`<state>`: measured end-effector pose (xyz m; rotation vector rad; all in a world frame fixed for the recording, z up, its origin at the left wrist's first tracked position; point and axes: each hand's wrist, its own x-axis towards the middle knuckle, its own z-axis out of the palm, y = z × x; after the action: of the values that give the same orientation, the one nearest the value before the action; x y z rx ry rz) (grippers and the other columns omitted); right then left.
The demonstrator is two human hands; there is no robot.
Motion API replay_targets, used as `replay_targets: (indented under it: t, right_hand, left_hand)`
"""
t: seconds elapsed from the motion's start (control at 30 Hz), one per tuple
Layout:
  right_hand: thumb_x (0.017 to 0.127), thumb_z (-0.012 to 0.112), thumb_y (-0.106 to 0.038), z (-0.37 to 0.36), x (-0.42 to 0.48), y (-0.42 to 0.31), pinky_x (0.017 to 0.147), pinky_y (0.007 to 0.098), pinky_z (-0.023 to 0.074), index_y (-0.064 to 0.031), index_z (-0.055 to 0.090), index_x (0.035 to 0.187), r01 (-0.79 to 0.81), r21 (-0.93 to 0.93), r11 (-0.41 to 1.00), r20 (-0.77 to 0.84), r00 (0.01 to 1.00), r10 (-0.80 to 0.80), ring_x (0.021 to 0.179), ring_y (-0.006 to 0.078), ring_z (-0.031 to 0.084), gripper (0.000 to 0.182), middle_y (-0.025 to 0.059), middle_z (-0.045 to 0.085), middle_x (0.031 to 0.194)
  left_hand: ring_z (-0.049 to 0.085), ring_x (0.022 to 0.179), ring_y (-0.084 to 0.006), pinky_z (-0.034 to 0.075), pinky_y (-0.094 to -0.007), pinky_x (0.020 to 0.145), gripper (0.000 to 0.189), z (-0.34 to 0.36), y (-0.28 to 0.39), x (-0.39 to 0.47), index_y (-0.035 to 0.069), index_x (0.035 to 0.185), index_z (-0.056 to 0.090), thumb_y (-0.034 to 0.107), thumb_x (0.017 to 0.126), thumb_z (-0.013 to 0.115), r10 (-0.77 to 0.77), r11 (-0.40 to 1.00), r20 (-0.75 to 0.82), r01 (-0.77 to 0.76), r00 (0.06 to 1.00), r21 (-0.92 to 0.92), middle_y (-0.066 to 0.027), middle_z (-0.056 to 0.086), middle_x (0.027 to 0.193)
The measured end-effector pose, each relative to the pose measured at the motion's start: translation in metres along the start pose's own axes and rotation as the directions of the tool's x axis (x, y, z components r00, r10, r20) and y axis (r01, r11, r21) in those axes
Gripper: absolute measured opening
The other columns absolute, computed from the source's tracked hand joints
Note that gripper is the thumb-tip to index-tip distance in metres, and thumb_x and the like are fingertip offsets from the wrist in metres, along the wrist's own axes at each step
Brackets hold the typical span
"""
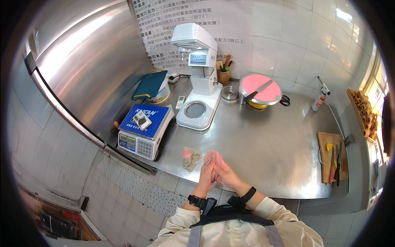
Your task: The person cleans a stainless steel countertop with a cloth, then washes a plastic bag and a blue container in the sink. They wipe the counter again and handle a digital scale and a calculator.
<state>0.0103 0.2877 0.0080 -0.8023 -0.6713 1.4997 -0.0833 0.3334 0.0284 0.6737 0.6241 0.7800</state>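
Observation:
Both my hands are together over the front edge of the steel worktop, gripping a bunched pink cloth point(214, 153). My left hand point(207, 172) wraps around its left side. From the right, my right hand point(226, 173) closes on the same cloth, with its fingers pressed against the left ones. Part of the cloth is hidden inside my hands. Just left of them a crumpled grey-beige and pink cloth point(191, 160) lies flat on the steel worktop point(262, 148).
Left stands a price scale point(145, 123) with a small device on top. Behind are a white stand mixer point(197, 86) and a pink-topped turntable point(250, 83) bearing a long spatula point(259, 90). At right are a blowtorch point(319, 99), a wooden cutting board point(326, 154) and knives point(338, 163).

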Motion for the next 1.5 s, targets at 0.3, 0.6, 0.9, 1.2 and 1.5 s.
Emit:
replay_targets:
  t: [0.3,0.6,0.9,1.2,1.5]
  right_hand:
    - [0.072,0.066,-0.031,0.0,0.002,-0.016,0.095,0.0555,0.0265,-0.008,0.047,0.116,0.306,-0.946,-0.108,0.32,0.822,-0.472,0.106,0.0339,0.047,0.053,0.0138,0.05,0.111]
    - [0.085,0.054,-0.015,0.008,0.008,-0.012,0.079,0.036,0.0456,-0.0023,0.061,0.093,0.292,-0.775,0.561,0.193,0.954,-0.229,0.089,0.0287,0.057,0.017,0.012,0.06,0.091]
    - [0.094,0.044,-0.018,-0.058,-0.033,-0.04,0.073,0.0271,0.0513,0.0023,0.052,0.113,-0.019,-0.53,0.848,0.102,0.991,0.085,0.081,0.0149,0.062,0.029,0.0089,0.062,0.097]
    - [0.089,0.047,-0.012,-0.104,-0.098,-0.023,0.071,0.0303,0.0485,0.0048,0.056,0.102,0.149,-0.841,0.521,0.043,0.977,-0.21,0.081,0.0195,0.061,0.023,0.0139,0.061,0.091]
    - [0.092,0.045,-0.013,-0.108,-0.117,-0.033,0.068,0.031,0.0538,0.0067,0.055,0.107,0.281,-0.597,0.752,-0.033,0.927,-0.373,0.083,0.0211,0.062,0.027,0.0159,0.061,0.098]
  left_hand:
    - [0.049,0.108,-0.017,0.042,-0.0305,0.086,0.05,-0.014,0.013,-0.014,0.009,0.124,0.043,0.047,0.095,0.031,-0.091,0.942,0.213,0.153,0.973,-0.297,-0.0034,0.051,0.117]
    - [0.039,0.125,-0.0244,0.029,-0.0385,0.104,0.081,-0.047,0.02,-0.057,0.0,0.139,0.022,0.063,0.088,0.024,-0.169,0.95,0.488,0.01,0.856,0.312,-0.014,0.039,0.136]
    - [0.063,0.092,-0.0158,0.044,-0.0406,0.09,0.01,0.104,0.18,-0.183,0.012,0.077,0.069,0.009,0.068,0.067,0.369,-0.68,0.821,-0.475,0.436,0.558,-0.0013,0.067,0.092]
    - [0.059,0.097,-0.0215,0.043,-0.0411,0.091,0.02,0.177,0.187,-0.231,0.008,0.088,0.063,0.008,0.068,0.065,0.152,-0.822,0.923,-0.474,0.353,0.316,-0.0059,0.063,0.098]
    - [0.054,0.102,-0.0272,0.041,-0.0416,0.092,0.031,0.216,0.168,-0.206,0.004,0.099,0.057,0.007,0.068,0.063,0.108,-0.778,0.962,-0.581,0.252,0.239,-0.0104,0.059,0.104]
